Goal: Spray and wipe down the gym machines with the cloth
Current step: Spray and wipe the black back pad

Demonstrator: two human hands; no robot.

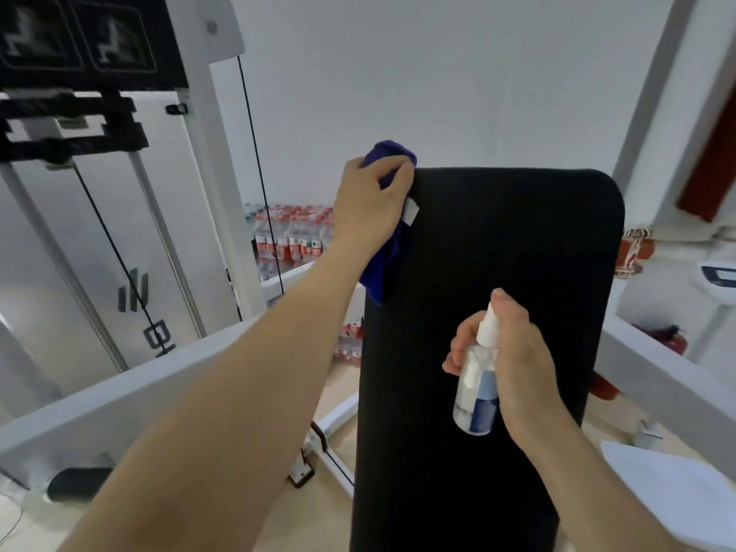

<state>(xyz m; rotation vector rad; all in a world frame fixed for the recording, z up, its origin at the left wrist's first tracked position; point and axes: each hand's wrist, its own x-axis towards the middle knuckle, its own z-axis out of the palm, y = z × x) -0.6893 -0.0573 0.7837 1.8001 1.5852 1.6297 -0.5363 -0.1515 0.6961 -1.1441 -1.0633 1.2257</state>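
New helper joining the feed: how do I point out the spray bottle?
Find the tall black backrest pad mid-frame. Over its lower half, the right hand grips a small clear spray bottle. Unlike the blue cloth, it has a white nozzle and blue label.

pad [498, 272]: cut off at the 6 o'clock edge
cloth [388, 268]: middle hidden under left hand [370, 201]
bottle [476, 396]: label too blurred to read

The one camera sits on the person's head, close above the black pad [490, 312], looking forward and down.
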